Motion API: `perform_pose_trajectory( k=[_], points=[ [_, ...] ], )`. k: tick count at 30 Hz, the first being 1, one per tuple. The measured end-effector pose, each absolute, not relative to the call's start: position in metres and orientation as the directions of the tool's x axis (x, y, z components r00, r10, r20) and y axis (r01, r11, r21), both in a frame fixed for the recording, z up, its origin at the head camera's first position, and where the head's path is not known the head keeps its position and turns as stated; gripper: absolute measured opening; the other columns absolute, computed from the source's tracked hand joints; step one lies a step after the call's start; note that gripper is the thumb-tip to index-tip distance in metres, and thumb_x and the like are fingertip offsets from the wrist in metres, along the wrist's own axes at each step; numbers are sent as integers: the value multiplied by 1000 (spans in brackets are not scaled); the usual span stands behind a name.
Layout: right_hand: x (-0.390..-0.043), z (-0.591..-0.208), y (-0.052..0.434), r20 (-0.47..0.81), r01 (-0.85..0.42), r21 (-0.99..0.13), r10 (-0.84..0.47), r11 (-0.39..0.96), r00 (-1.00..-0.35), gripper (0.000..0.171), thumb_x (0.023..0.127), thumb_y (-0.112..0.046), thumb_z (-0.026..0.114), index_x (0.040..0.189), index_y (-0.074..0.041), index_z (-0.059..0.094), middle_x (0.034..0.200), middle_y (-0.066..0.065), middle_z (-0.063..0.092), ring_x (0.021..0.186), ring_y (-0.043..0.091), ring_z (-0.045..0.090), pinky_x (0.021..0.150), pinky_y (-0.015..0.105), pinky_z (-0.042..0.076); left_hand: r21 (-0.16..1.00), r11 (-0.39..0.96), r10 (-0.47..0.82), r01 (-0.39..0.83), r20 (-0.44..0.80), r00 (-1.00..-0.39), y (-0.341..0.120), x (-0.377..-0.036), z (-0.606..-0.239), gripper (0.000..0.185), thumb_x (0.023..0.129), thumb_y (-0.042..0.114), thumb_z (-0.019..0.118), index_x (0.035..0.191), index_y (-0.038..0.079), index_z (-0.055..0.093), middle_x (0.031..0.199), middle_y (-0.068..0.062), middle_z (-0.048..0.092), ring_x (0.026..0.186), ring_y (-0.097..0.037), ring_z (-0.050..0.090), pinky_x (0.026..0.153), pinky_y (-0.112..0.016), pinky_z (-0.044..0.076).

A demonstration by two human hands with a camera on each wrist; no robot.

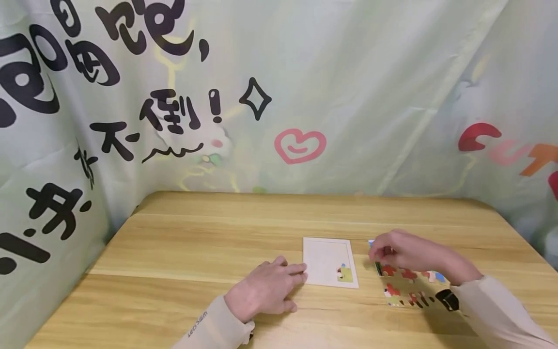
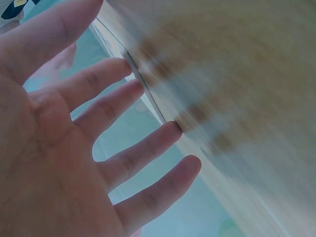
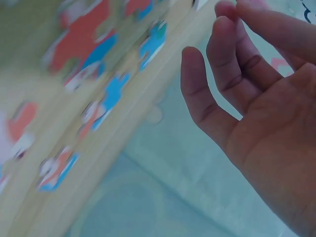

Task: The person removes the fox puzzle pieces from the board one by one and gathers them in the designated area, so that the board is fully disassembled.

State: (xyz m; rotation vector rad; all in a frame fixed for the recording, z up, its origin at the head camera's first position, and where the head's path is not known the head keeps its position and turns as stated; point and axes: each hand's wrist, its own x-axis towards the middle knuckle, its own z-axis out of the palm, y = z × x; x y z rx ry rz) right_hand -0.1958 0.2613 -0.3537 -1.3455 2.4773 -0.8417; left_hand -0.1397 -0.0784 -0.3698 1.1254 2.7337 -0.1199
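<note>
A white puzzle board (image 1: pixel 322 261) lies flat on the table, with a small green-and-yellow puzzle piece (image 1: pixel 345 274) in its near right corner. My left hand (image 1: pixel 266 291) rests at the board's left edge; the left wrist view shows its fingers (image 2: pixel 140 153) spread and straight, the tips against that edge. Over loose puzzle pieces right of the board, my right hand (image 1: pixel 410 252) hovers with bent fingers. Its thumb and index tips come close together, but whether a piece sits between them is hidden. Red, blue and white puzzle pieces (image 3: pixel 111 94) lie below it.
The wooden table (image 1: pixel 196 242) reaches back to a pale printed curtain (image 1: pixel 370 97) hanging behind it and along both sides. Several puzzle pieces lie apart in rough rows on the right. A black object (image 1: pixel 448 299) shows beside the right cuff.
</note>
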Motion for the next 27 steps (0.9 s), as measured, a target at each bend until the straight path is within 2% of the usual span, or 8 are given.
perform_pose_trajectory(
  k=[7, 16, 22, 27],
  points=[
    [-198, -357, 231, -14, -654, -561, -795, 508, -606, 24, 86, 12, 68, 101, -5, 73, 83, -8, 62, 74, 1, 51, 63, 24, 50, 5, 713, 688, 701, -200, -698, -77, -139, -371, 66, 88, 46, 76, 147, 26, 55, 157, 13, 40, 127, -17, 49, 96, -40, 53],
    [-198, -365, 201, -73, -629, -544, -779, 555, -623, 24, 84, 2, 77, 107, -3, 73, 80, -13, 55, 69, 0, 47, 63, 23, 49, -10, 709, 689, 705, -199, -696, -78, -139, -370, 64, 89, 46, 76, 147, 26, 57, 156, 13, 41, 125, -18, 49, 94, -38, 53],
    [-195, -365, 197, -97, -601, -546, -756, 584, -647, 27, 83, 1, 78, 109, 0, 72, 79, -12, 54, 68, 1, 46, 62, 23, 48, -10, 710, 689, 704, -194, -698, -79, -140, -370, 65, 88, 47, 76, 146, 26, 57, 156, 13, 42, 124, -18, 50, 95, -40, 53],
    [-194, -367, 197, -107, -586, -537, -738, 607, -667, 26, 82, 2, 78, 107, -2, 72, 82, -9, 54, 70, 2, 46, 62, 23, 48, 1, 706, 697, 708, -181, -694, -79, -140, -370, 69, 84, 52, 77, 145, 25, 59, 155, 13, 43, 122, -18, 50, 93, -36, 53]
  ],
)
